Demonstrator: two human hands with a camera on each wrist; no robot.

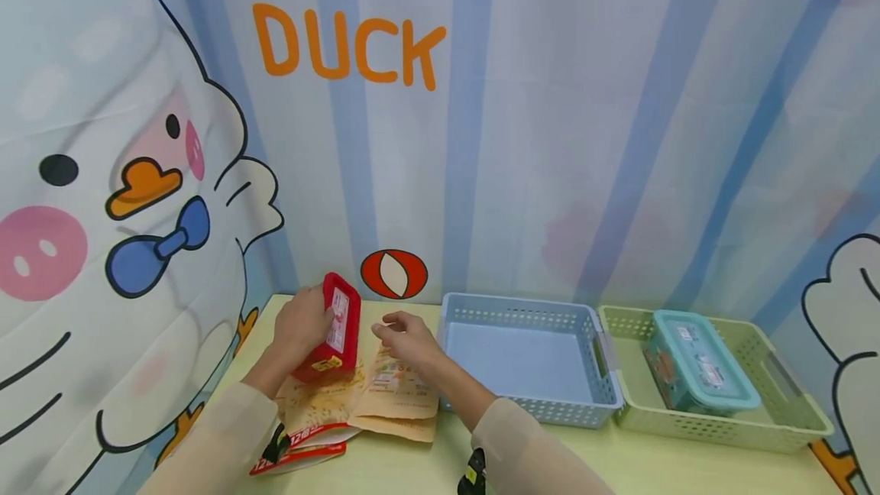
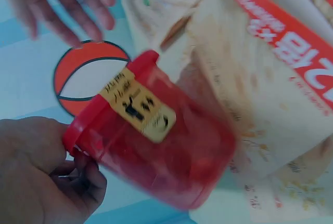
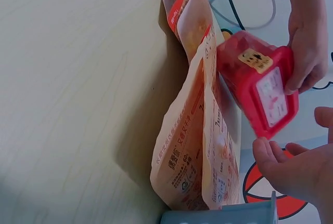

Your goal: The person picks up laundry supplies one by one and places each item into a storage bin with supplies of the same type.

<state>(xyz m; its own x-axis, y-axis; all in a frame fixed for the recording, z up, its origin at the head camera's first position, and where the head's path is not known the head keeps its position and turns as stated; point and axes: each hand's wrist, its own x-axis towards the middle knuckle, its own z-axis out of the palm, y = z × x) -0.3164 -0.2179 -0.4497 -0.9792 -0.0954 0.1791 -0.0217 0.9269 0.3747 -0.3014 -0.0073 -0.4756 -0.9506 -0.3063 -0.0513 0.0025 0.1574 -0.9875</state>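
Observation:
My left hand (image 1: 302,323) grips a red plastic food container (image 1: 349,331) by the edge of its lid. The container is tilted, its labelled lid turned toward the right, and a yellow sticker (image 2: 140,107) runs from the lid down the side. My right hand (image 1: 409,341) is a short way to the right of it, fingers spread and slightly bent, holding nothing. In the right wrist view its fingertips (image 3: 263,148) are close by the lid's corner. Below the container stand several beige and red food pouches (image 1: 402,399), partly covered by my hands and the container.
A light blue perforated basket (image 1: 529,407) stands to the right of the pouches. Beside it, a pale green basket (image 1: 722,434) holds a teal lidded container (image 1: 708,373). Behind the pale yellow table (image 1: 660,461) hangs a curtain (image 1: 550,136) printed with cartoon ducks.

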